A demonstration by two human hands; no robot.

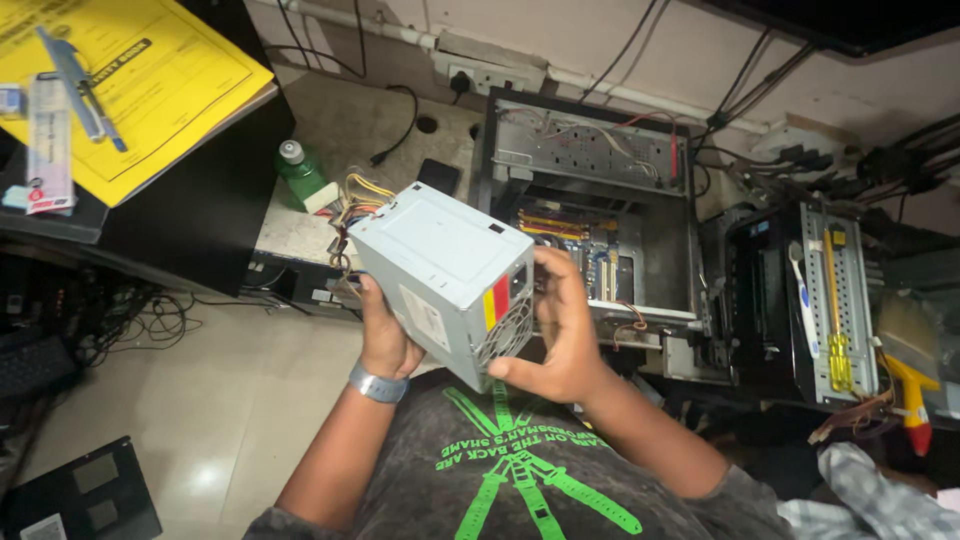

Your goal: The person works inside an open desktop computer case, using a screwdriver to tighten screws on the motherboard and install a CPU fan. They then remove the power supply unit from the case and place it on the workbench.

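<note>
I hold a grey metal power supply box (pixel 440 262) up in front of my chest with both hands. My left hand (pixel 385 335) grips its left lower side, with a grey band on the wrist. My right hand (pixel 562 330) clasps its right side near the fan grille and a red and yellow sticker. A bundle of coloured wires (pixel 352 200) hangs from the box's far end. Behind it stands an open computer case (pixel 590 200) with its board showing.
A second open case (pixel 800 300) with yellow screwdrivers on it stands at right. A green bottle (pixel 298 172) sits on the floor ledge. A black desk (pixel 190 200) at left carries a yellow folder (pixel 150 80) and pens. Cables trail along the wall.
</note>
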